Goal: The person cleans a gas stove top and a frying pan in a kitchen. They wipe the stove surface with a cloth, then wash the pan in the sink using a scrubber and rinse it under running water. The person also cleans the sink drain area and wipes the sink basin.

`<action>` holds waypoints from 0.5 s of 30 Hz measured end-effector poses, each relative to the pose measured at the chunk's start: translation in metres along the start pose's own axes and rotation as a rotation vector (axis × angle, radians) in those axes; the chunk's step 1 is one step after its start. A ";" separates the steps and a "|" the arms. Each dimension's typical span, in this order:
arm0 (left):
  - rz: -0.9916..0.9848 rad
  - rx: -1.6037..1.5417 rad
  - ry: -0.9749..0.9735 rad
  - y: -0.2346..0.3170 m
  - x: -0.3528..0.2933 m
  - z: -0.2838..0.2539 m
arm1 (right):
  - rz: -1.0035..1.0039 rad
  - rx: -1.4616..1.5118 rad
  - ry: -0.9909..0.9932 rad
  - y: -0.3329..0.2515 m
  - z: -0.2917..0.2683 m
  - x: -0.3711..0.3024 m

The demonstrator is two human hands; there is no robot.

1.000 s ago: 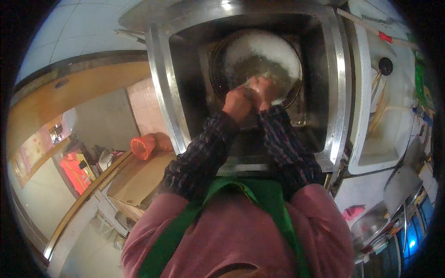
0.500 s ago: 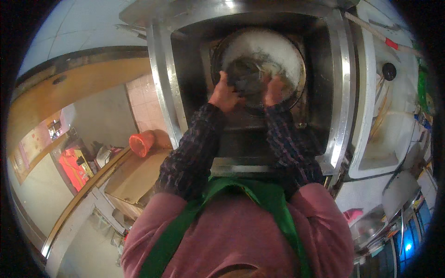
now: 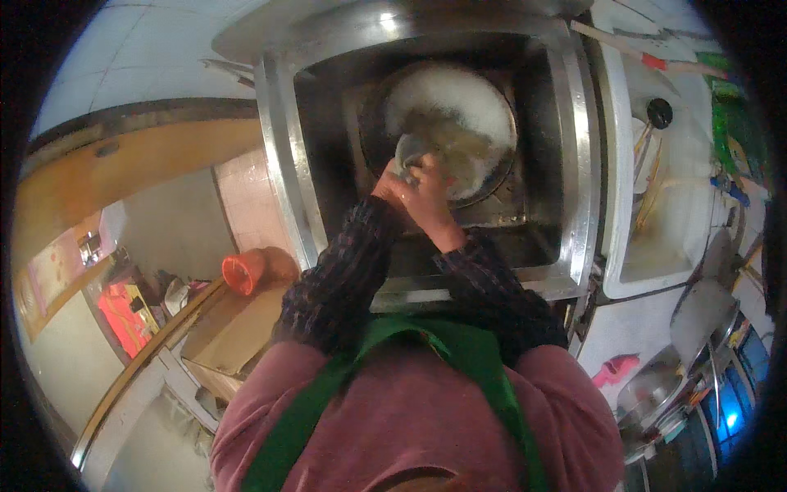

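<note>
Both my hands meet over the near left edge of a round dark pan (image 3: 515, 139) holding white foamy water (image 3: 463, 94). Between them is a wet grey cloth (image 3: 407, 152), its folds partly hidden by my fingers. My left hand (image 3: 390, 188) is closed round the cloth from the left. From the right, my right hand (image 3: 431, 203) grips the same cloth with bent fingers. The foam is thinner and murky brown near the hands. The pan sits inside a deep, dark-walled metal basin (image 3: 577, 148) with a steel rim.
To the right is a white sink (image 3: 693, 283) with a black-knobbed utensil (image 3: 659, 113) and sticks. An orange plastic container (image 3: 240, 275) lies on a cardboard box (image 3: 234, 324) at left. A pink cloth (image 3: 615, 370) and metal bowls (image 3: 652, 385) are at lower right.
My hands have come together, lifting the grey cloth from the foamy water and bunching it between them. The right hand moved left and nearer. The view has shifted slightly.
</note>
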State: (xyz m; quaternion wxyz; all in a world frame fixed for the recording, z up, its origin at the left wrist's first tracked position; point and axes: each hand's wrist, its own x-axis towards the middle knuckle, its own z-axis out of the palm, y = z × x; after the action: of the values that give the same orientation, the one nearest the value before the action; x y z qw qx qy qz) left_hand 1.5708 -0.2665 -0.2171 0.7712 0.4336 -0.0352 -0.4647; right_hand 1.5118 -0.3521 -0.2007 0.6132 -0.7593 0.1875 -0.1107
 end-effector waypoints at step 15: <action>-0.193 -0.595 0.269 0.053 0.000 0.052 | -0.276 0.288 -0.015 -0.037 -0.034 0.013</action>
State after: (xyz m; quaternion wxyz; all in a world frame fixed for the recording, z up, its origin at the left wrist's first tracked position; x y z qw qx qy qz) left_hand 1.5838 -0.2897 -0.1473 0.8141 0.2483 0.2452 -0.4643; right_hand 1.5159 -0.3818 -0.1576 0.6960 -0.6829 0.0593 -0.2136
